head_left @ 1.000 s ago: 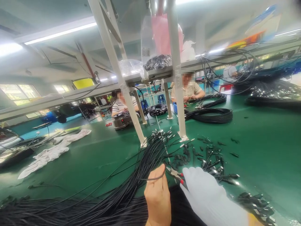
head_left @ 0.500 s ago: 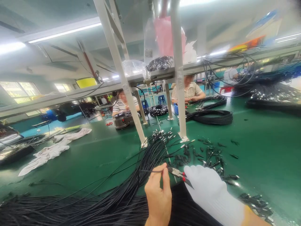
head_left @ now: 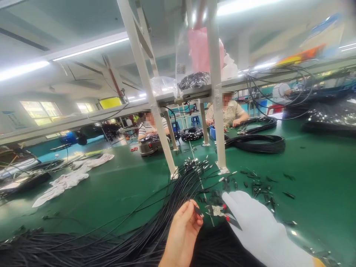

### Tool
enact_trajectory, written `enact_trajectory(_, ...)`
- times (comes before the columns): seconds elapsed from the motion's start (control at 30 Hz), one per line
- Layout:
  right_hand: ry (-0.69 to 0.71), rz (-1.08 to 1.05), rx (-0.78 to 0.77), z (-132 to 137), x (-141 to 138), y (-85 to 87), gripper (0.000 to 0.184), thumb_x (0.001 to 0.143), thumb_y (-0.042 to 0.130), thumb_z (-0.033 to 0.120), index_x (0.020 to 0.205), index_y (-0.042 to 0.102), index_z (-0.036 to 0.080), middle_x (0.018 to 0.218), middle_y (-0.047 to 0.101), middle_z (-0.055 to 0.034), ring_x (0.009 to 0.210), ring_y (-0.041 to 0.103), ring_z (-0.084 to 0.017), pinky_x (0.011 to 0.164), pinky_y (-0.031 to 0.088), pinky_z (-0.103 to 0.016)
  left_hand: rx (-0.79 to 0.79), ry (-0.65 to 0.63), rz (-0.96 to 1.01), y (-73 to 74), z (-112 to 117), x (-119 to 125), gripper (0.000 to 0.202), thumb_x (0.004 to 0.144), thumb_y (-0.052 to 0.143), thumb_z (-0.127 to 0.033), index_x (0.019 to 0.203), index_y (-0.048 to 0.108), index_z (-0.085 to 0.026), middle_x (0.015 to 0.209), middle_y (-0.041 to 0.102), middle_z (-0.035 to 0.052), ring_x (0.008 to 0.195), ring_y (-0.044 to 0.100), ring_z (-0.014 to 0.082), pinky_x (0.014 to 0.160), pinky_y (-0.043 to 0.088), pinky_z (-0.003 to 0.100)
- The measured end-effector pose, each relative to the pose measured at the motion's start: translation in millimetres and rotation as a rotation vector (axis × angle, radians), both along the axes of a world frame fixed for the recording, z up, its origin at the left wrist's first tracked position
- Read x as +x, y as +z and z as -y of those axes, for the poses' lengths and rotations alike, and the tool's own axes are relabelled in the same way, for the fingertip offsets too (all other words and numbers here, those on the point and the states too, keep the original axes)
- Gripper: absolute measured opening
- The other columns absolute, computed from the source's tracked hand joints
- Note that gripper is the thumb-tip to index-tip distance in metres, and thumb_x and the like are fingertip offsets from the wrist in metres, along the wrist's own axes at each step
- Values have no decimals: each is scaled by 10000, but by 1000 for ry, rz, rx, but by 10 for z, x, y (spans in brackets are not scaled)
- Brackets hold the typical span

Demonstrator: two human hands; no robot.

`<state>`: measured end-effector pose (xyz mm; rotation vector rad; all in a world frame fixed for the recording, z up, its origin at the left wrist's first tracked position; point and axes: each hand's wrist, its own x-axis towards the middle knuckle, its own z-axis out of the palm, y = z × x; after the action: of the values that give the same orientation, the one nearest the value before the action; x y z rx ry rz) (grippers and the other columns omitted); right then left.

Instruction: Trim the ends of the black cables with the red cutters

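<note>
My bare left hand pinches the end of a thin black cable between thumb and fingers, low in the middle of the head view. Just to its right, my right hand, in a white glove, grips small cutters with red-and-black handles; their metal jaws point left at the cable end, a short gap away. Below and left of both hands a thick bundle of black cables fans across the green table, its metal-tipped ends near a white post.
Several cut black pieces litter the table right of my hands. White frame posts stand just beyond. Coiled black cable lies farther back, white cloths at left. Two people sit working across the table.
My left hand has dropped slightly and turned, now pinching the cable's end instead of a loop. The cutters' jaws have come off the cable. The view has shifted a little.
</note>
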<state>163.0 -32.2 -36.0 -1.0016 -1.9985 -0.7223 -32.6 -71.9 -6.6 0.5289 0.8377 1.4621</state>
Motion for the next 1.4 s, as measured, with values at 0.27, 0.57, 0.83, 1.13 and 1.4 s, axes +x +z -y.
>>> enact_trajectory(0.27,11,40,14,73,-48,88,364,735,478,159,1084,577,121,876,677,-110,728,603,-255,571,494,-361,1,-138,-83,13,21,18,254,678,860,-311,749,706,-123,690,603,-8,570,506,58,529,399,179)
enact_trajectory(0.57,3,47,83,80,-43,44,322,787,429,172,1071,579,148,851,667,-97,720,588,-234,581,468,-334,2,-180,-183,5,-4,-1,326,669,859,-382,713,647,-140,613,565,-32,529,477,60,535,371,197)
enact_trajectory(0.83,-40,133,39,94,-38,-9,371,742,531,221,1093,595,120,889,661,-117,737,574,-257,585,450,-363,20,-141,-266,-7,0,58,389,637,867,-431,704,612,-145,598,576,-30,514,491,70,535,379,219)
enact_trajectory(1.13,-181,235,-121,68,-48,-66,444,684,739,257,1103,622,169,789,630,-38,697,552,-218,606,378,-344,45,-82,-275,19,52,147,388,652,858,-415,692,563,-166,574,581,-34,519,495,80,553,401,228)
enact_trajectory(1.4,-162,278,-371,46,-9,16,138,742,733,307,792,619,246,712,611,-8,649,578,-238,558,294,-339,80,-140,-737,22,74,152,429,828,574,-614,815,510,-190,687,517,-27,608,496,135,593,372,290)
